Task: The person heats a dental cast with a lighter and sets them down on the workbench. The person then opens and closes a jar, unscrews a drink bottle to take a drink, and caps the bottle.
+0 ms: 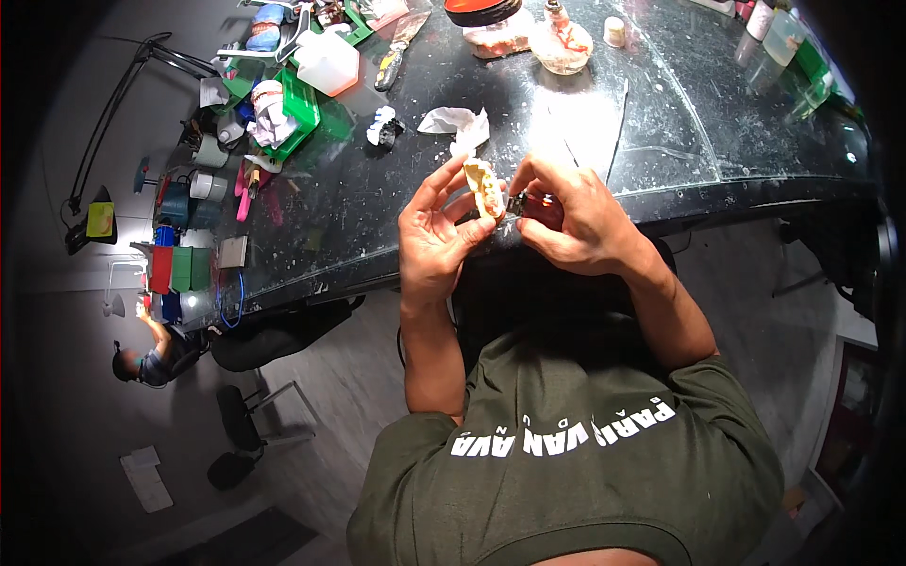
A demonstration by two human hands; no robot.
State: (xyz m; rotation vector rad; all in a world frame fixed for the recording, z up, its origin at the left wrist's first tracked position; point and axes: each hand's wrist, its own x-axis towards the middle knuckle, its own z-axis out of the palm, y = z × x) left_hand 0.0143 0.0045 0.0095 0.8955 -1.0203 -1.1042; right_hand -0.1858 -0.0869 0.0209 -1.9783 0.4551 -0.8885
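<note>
Over the dark worktable's front edge, my left hand [439, 226] grips a small cream-and-pink piece [482, 189], which looks like a dental model, held upright between thumb and fingers. Just to its right, my right hand [576, 212] is closed on a small dark object [519, 203] whose end meets or nearly meets the piece; a tiny orange glint shows by my fingers and its shape is unclear. Beyond the hands lie crumpled white paper [453, 123] and a small black-and-white wad [383, 127]. A thin rod [618, 127] lies on the bright patch at right.
Jars [562, 47], a spatula [401, 52], a green bin [297, 108] and several containers [326, 61] crowd the table [689, 113]. A lamp arm [113, 113] stands at left. A co-worker [156, 354] sits at the far left, near an office chair [236, 424].
</note>
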